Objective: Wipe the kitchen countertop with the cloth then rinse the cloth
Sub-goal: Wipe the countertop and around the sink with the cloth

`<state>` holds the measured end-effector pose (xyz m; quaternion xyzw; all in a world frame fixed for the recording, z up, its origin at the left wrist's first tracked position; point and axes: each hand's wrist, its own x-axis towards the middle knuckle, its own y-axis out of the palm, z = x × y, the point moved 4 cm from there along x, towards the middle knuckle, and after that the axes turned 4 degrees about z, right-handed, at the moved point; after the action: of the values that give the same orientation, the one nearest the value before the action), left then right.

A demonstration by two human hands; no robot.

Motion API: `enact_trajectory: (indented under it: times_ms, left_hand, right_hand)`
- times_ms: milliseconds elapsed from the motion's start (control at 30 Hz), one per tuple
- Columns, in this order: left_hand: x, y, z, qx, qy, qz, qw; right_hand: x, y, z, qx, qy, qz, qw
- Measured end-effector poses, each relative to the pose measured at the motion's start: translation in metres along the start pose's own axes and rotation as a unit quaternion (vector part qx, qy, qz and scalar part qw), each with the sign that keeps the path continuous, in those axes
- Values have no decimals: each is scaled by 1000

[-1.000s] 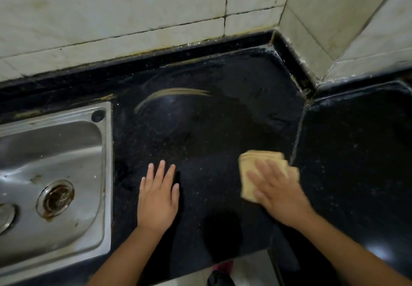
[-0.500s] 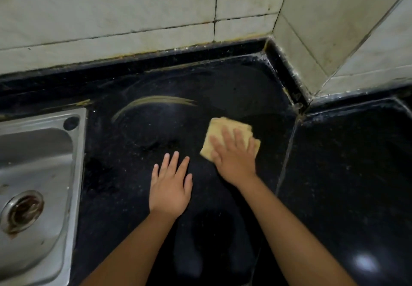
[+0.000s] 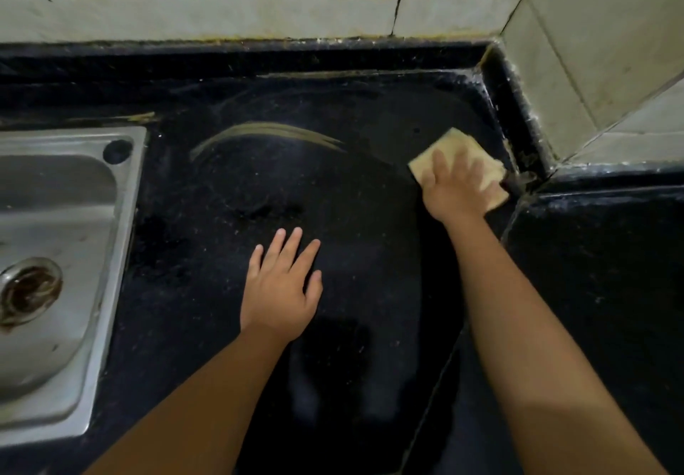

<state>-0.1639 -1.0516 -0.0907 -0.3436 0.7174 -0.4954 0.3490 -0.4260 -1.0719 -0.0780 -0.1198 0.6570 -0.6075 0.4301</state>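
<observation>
The right hand [image 3: 457, 187] presses a folded yellow cloth [image 3: 449, 152] flat against the black stone table [image 3: 370, 252], far back near the corner where the raised black kerb [image 3: 516, 111] meets the tiled wall [image 3: 222, 11]. The main risk, as I judge it, lies in that corner: the joint between the two slabs and the foot of the kerb look gritty, so a stroke carried on to the right may snag the cloth's edge in the seam or push dirt into it rather than lift it. A pale curved smear [image 3: 266, 134] sits on the slab well to the left of the cloth; short strokes kept to the corner would leave it unwiped. With the arm stretched this far, pressure probably falls mostly under the palm, so the cloth's far corner may skim without cleaning.

The right arm reaches forward, nearly straight, palm down, its fingers [image 3: 440, 163] spread and laid straight over the cloth, not curled round it. The left hand [image 3: 283, 285] lies palm down on the bare table nearer the body, fingers straight and slightly apart, holding nothing, seemingly bracing. The steel sink [image 3: 74, 252] for rinsing stands at the left, well apart from the cloth.
</observation>
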Motion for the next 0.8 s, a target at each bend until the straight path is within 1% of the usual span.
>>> enact_trajectory:
  times_ms: [67,133,200,233,267,300,333,400,467,567,667,800]
  left_hand:
    - [2,0,1,-2,-6,-5,1000]
    - [3,1,2,-5,-11,-4,1000]
    - [1,2,3,1,-11,2,1000]
    - [1,3,4,4,-10,5,1000]
    - [1,2,4,4,-9,4,1000]
    - [2,1,4,8,-6,1,1000]
    - [4,0,2,15,-1,-2,1000]
    - [6,-1,2,25,5,-11,1000]
    - [3,1,3,27,4,-17,999]
    - [0,3,2,25,-2,-20,999]
    - [2,3,1,33,-7,-27,999]
    - [2,6,4,42,-6,-34,999]
  right_hand:
    - [9,5,41,-21,-67,10,997]
    - [-6,20,72,-48,-155,18,987]
    - [-38,38,74,-85,-244,28,966]
    - [-52,45,61,-102,-271,36,956]
    - [-61,48,43,-118,-280,43,952]
    - [-62,46,22,-125,-268,38,954]
    - [-58,38,1,-117,-235,32,964]
    - [-37,22,-32,-76,-141,31,987]
    - [-13,9,-44,-45,-80,29,995]
    - [25,-7,-34,-26,-23,7,999]
    - [60,-22,-3,-5,-7,-5,1000]
    - [90,-30,58,-1,-51,16,999]
